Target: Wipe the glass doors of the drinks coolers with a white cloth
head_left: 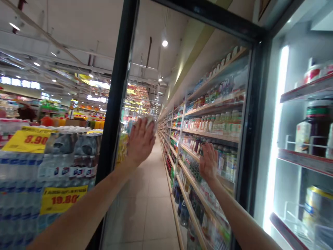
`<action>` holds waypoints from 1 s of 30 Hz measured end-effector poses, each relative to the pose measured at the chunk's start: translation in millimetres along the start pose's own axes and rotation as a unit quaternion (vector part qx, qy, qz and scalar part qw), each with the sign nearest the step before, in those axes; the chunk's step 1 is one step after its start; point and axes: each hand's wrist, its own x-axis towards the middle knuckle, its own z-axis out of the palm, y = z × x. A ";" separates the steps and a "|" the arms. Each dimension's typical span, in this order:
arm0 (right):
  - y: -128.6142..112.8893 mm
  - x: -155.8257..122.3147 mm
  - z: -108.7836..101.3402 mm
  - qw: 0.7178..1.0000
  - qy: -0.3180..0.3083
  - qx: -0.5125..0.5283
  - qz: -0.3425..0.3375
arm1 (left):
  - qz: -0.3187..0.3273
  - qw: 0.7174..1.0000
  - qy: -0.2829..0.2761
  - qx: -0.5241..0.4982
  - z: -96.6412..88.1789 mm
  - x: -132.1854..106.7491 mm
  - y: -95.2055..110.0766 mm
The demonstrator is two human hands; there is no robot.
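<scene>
A glass cooler door with a black frame stands swung out in front of me. My left hand is pressed flat to the glass left of its middle, fingers stretched upward. A whitish cloth, mostly hidden, shows past the fingers between that hand and the pane. Lower and to the right, my right hand lies against the same glass, its fingers extended and slightly apart, with nothing seen in it. Both forearms reach in from the bottom corners.
On the right, the lit cooler holds shelves with a dark bottle and a can. Bottled-water packs with yellow price signs are stacked at left. Through the glass appear a tiled aisle and long shelves of drinks.
</scene>
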 end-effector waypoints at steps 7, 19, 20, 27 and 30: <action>1.0 -1.0 1.3 1.000 -0.013 0.002 0.011 | 0.056 0.998 -0.028 -0.022 10.1 10.6 20.7; -1.5 0.8 -2.2 1.000 -0.012 0.007 0.017 | 0.137 0.989 -0.048 -0.037 22.2 34.1 62.7; -1.2 0.6 -2.5 1.000 -0.011 0.006 0.016 | 0.104 0.993 -0.042 -0.032 22.9 39.5 63.4; 0.4 -0.2 -4.2 1.000 -0.017 0.016 0.012 | 0.330 0.927 -0.132 -0.118 25.6 42.5 74.1; 0.6 -0.2 -5.2 1.000 -0.018 0.017 0.019 | 0.200 0.970 -0.107 -0.089 22.7 43.3 72.3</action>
